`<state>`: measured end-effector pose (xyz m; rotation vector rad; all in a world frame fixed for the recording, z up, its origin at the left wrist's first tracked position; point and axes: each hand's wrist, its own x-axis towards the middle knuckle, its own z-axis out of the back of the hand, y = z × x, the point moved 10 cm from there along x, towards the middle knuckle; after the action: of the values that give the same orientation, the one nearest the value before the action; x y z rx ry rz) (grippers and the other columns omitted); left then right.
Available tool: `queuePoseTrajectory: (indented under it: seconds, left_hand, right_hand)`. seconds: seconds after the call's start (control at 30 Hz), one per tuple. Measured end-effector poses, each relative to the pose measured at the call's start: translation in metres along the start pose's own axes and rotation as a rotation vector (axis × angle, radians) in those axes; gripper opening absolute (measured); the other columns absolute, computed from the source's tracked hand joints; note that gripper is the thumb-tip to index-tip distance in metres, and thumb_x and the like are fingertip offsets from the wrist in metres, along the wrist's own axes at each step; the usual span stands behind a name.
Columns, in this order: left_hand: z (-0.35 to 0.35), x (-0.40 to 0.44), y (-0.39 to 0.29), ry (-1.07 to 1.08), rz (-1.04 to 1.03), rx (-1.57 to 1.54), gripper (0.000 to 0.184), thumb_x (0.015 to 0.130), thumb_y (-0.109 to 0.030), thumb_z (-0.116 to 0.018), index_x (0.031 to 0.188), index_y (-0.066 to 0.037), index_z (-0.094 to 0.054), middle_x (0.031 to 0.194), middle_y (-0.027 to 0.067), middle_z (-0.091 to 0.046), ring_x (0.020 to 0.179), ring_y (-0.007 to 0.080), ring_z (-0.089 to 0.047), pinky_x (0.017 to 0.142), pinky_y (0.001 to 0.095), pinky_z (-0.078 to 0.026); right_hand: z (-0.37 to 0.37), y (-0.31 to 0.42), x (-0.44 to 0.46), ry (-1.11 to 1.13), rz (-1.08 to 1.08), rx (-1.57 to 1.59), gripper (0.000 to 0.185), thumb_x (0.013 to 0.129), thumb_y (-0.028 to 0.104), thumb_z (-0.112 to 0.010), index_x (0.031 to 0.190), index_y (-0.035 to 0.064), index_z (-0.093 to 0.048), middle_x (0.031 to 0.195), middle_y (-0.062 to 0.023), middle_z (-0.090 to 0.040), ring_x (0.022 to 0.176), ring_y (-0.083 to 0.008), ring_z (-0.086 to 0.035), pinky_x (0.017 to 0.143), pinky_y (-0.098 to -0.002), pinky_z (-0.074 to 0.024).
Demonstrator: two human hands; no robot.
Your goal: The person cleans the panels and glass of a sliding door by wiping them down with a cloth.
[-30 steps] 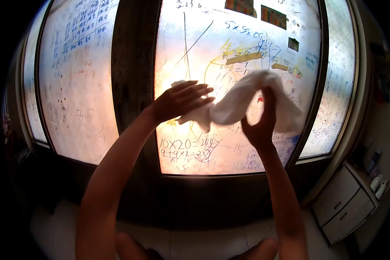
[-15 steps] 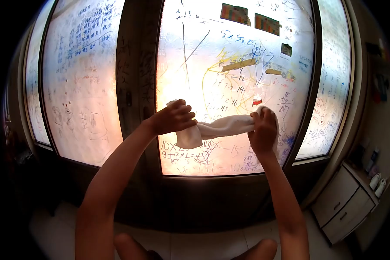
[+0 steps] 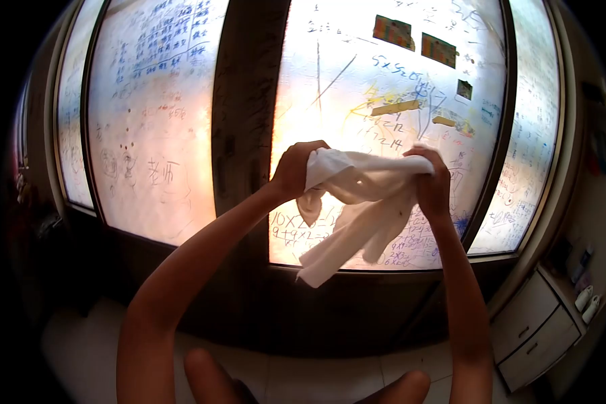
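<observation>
Before the lit pane: white cloth held up, hanging in folds.
Left hand: gripping the cloth's left end, fingertips hidden.
Right hand: gripping its right end, fingers curled over it.

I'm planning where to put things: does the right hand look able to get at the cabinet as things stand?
Probably not: the right hand holds the white cloth up before the glass panel, and the cabinet stands low and off to the side.
</observation>
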<state>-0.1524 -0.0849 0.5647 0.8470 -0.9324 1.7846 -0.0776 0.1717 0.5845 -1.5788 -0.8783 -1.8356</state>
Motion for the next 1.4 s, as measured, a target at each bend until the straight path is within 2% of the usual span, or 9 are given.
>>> queuePoseTrajectory:
  seconds: [0.03, 0.1, 0.3, 0.47, 0.7, 0.77, 1.0, 1.13, 1.4]
  left_hand:
    - [0.003, 0.000, 0.003, -0.054, -0.060, -0.057, 0.030, 0.067, -0.015, -0.079, 0.093, -0.006, -0.068, 0.082, 0.0123, -0.071, 0.076, 0.0228, -0.070, 0.069, 0.0338, -0.052]
    - [0.020, 0.000, -0.012, -0.081, -0.130, -0.051, 0.033, 0.064, -0.012, -0.080, 0.093, -0.006, -0.068, 0.081, 0.0121, -0.071, 0.077, 0.0218, -0.071, 0.070, 0.0333, -0.053]
    - [0.079, 0.012, -0.033, -0.233, -0.110, 0.159, 0.035, 0.060, -0.008, -0.079, 0.093, -0.006, -0.068, 0.083, 0.0129, -0.071, 0.080, 0.0319, -0.070, 0.072, 0.0355, -0.054]
    - [0.085, 0.011, -0.076, -0.339, -0.289, 0.215, 0.029, 0.063, -0.014, -0.078, 0.090, -0.010, -0.068, 0.087, 0.0105, -0.068, 0.084, 0.0324, -0.067, 0.073, 0.0364, -0.053]
    - [0.093, -0.015, -0.041, -0.298, -0.045, 0.117, 0.031, 0.076, -0.017, -0.076, 0.104, -0.006, -0.069, 0.103, 0.0105, -0.071, 0.097, 0.0211, -0.070, 0.079, 0.0318, -0.054]
    - [0.069, -0.075, 0.023, -0.399, 0.135, -0.684, 0.043, 0.088, -0.019, -0.070, 0.127, -0.003, -0.060, 0.121, 0.0113, -0.067, 0.108, 0.0169, -0.066, 0.089, 0.0308, -0.053]
    - [-0.059, -0.256, 0.021, -0.129, 1.068, -1.050, 0.059, 0.092, -0.020, -0.066, 0.144, -0.003, -0.043, 0.130, 0.0126, -0.057, 0.118, 0.0208, -0.058, 0.101, 0.0340, -0.048]
    - [-0.060, -0.263, 0.022, -0.275, 0.921, -0.806, 0.076, 0.082, -0.011, -0.076, 0.147, -0.005, -0.039, 0.128, 0.0140, -0.057, 0.121, 0.0224, -0.056, 0.105, 0.0365, -0.045]
    - [-0.120, -0.198, -0.051, 0.145, 0.370, -0.652, 0.112, 0.070, -0.033, -0.092, 0.155, -0.004, -0.025, 0.158, 0.0178, -0.030, 0.146, 0.0288, -0.032, 0.117, 0.0437, -0.029]
  right_hand:
    - [-0.018, -0.033, -0.007, 0.173, -0.382, 0.174, 0.031, 0.084, 0.001, -0.045, 0.102, 0.0014, -0.070, 0.103, -0.0151, -0.069, 0.092, -0.0245, -0.065, 0.084, -0.0353, -0.0524]
    - [-0.038, -0.043, -0.032, 0.232, -0.766, 0.534, 0.036, 0.087, 0.005, -0.041, 0.111, -0.0021, -0.066, 0.104, -0.0146, -0.067, 0.093, -0.0221, -0.063, 0.082, -0.0330, -0.0525]
    - [-0.086, 0.021, -0.122, 0.844, -1.220, 1.061, 0.062, 0.083, 0.023, -0.065, 0.133, -0.0085, -0.046, 0.106, -0.0188, -0.063, 0.090, -0.0270, -0.064, 0.081, -0.0345, -0.0559]
    - [-0.151, 0.070, -0.168, 1.290, -0.871, 1.198, 0.075, 0.074, 0.026, -0.086, 0.134, -0.0002, -0.048, 0.100, -0.0126, -0.067, 0.086, -0.0173, -0.063, 0.075, -0.0294, -0.0536]
    - [-0.120, 0.016, -0.103, 0.294, -0.798, 0.869, 0.039, 0.083, 0.015, -0.075, 0.116, -0.0023, -0.062, 0.092, -0.0061, -0.067, 0.084, -0.0156, -0.065, 0.075, -0.0318, -0.0534]
    - [-0.085, -0.001, -0.073, 0.104, -0.699, 1.041, 0.026, 0.087, 0.013, -0.065, 0.109, -0.0012, -0.065, 0.087, -0.0053, -0.066, 0.080, -0.0145, -0.063, 0.074, -0.0301, -0.0529]
    - [-0.032, 0.021, -0.020, 0.158, -0.605, 0.673, 0.021, 0.076, 0.004, -0.066, 0.096, -0.0025, -0.066, 0.078, -0.0076, -0.065, 0.063, -0.0139, -0.060, 0.058, -0.0281, -0.0500]
    - [-0.041, 0.044, -0.035, 0.377, -0.569, 0.427, 0.044, 0.073, -0.003, -0.067, 0.116, -0.0035, -0.060, 0.085, -0.0112, -0.067, 0.071, -0.0137, -0.064, 0.063, -0.0278, -0.0529]
    - [-0.059, 0.083, -0.068, 0.705, -0.593, 0.463, 0.080, 0.069, -0.009, -0.064, 0.145, 0.0052, -0.044, 0.108, -0.0121, -0.067, 0.096, -0.0162, -0.065, 0.084, -0.0270, -0.0517]
